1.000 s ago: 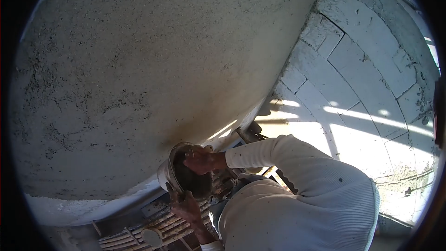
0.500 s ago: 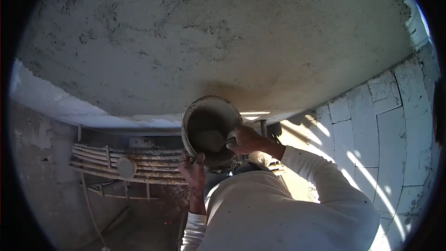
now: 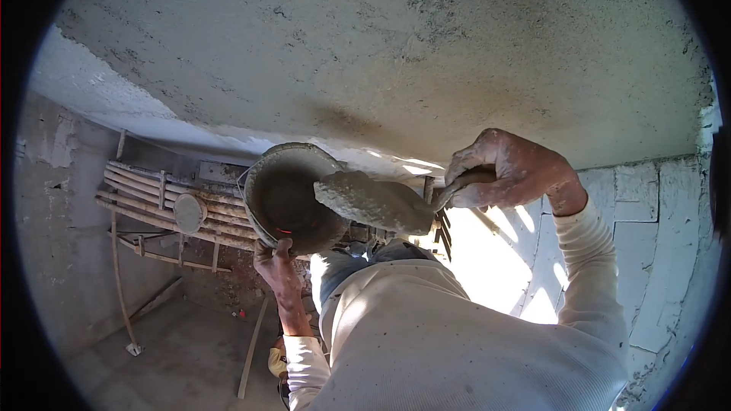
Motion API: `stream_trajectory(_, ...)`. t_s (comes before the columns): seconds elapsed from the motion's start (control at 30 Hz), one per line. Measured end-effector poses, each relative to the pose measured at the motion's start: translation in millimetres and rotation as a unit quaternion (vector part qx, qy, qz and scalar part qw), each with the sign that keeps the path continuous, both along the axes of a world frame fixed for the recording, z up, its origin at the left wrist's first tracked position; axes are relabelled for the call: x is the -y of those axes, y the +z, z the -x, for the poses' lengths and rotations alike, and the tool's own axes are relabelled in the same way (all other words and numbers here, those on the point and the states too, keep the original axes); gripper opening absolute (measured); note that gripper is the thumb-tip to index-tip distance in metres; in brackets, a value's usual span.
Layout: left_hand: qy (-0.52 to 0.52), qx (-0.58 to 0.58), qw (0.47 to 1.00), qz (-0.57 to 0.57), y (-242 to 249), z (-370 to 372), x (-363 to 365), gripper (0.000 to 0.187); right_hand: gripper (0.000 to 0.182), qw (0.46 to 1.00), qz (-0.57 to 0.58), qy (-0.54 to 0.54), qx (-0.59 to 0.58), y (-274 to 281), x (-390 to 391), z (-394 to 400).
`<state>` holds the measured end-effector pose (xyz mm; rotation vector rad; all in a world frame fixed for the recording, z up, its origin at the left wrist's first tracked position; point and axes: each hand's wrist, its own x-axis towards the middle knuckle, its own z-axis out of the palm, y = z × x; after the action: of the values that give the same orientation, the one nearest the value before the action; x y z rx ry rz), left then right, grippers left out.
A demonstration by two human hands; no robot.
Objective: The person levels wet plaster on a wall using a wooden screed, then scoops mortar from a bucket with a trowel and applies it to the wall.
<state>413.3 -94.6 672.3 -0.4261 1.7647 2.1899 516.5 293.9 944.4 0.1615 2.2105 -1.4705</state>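
My left hand grips the near rim of a mortar-smeared bucket, which tilts so that its dark inside shows. To the right, my right hand is closed around the handle of a trowel. A thick heap of grey wet mortar covers the blade. Its tip end overlaps the bucket's right rim in view, while the handle end is well outside. Beyond both hands rises a broad plastered surface, grey and damp, with rough pitted patches.
At left, several long poles form a rack-like platform, with a round disc-shaped object on it. A block wall with sunlit streaks stands at right. Far below lies a floor with a loose plank.
My right hand has come out of the bucket and moved right and up, bringing the mortar-laden trowel into view. The bucket and left hand have shifted left in the picture.
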Motion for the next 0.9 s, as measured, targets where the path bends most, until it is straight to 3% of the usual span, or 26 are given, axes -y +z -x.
stream_trajectory(0.03,0.003,-0.001,1.000,0.013,-0.4,1.0,0.9,0.018,0.021,0.998,0.043,-0.021,0.039,4.8,-6.8,2.7)
stream_trajectory(0.13,-0.004,0.000,0.999,0.031,-1.8,-4.7,6.1,0.018,0.034,0.988,0.032,-0.139,0.053,-13.8,-46.5,15.5)
stream_trajectory(0.2,-0.018,-0.006,1.000,0.013,-14.3,-1.5,9.5,0.018,0.032,0.971,-0.095,-0.200,-0.091,4.7,-97.1,16.6)
stream_trajectory(0.27,-0.025,-0.016,0.999,0.019,-4.1,-4.4,0.5,0.017,0.028,0.933,-0.035,-0.241,-0.265,70.6,-109.4,-1.0)
stream_trajectory(0.33,-0.049,-0.029,0.998,0.018,8.3,-6.3,-10.9,0.017,0.027,0.949,-0.080,-0.196,-0.235,90.6,-101.7,-17.1)
stream_trajectory(0.37,-0.054,-0.007,0.998,0.010,-8.0,-7.1,-8.4,0.016,0.027,0.952,-0.107,-0.174,-0.227,96.7,-98.3,-24.2)
stream_trajectory(0.47,-0.096,-0.003,0.995,0.006,-6.5,-5.3,-26.6,0.017,0.026,0.970,-0.196,-0.141,0.013,25.4,-75.3,-26.3)
stream_trajectory(0.5,-0.109,-0.012,0.994,0.017,16.0,-5.4,-39.1,0.017,0.027,0.962,-0.213,-0.141,0.091,-7.4,-57.1,-19.4)
stream_trajectory(0.57,-0.156,-0.071,0.984,0.051,5.7,0.6,-44.8,0.018,0.025,0.965,-0.247,-0.045,0.072,-84.4,-25.6,-14.4)
stream_trajectory(0.6,-0.166,-0.088,0.976,0.113,11.4,3.0,-49.7,0.016,0.033,0.970,-0.212,-0.026,0.111,-115.9,-12.0,-10.6)
stream_trajectory(0.67,-0.188,-0.066,0.975,0.097,23.2,9.1,-58.5,0.012,0.042,0.970,-0.234,0.029,0.059,-159.7,19.9,3.0)
stream_trajectory(0.7,-0.203,-0.068,0.973,0.083,36.8,12.1,-65.3,0.010,0.043,0.938,-0.343,0.050,-0.008,-187.1,32.5,8.5)
stream_trajectory(0.73,-0.218,-0.071,0.971,0.066,45.4,14.5,-71.1,0.008,0.043,0.909,-0.416,-0.001,-0.036,-198.1,54.2,17.0)
stream_trajectory(0.8,-0.257,-0.077,0.961,0.071,51.3,21.4,-76.4,0.009,0.035,0.783,-0.549,-0.058,-0.286,-250.9,93.0,13.9)
stream_trajectory(0.9,-0.275,-0.082,0.953,0.097,54.0,33.4,-75.9,0.009,0.034,0.841,-0.519,0.093,-0.118,-242.4,124.2,15.7)
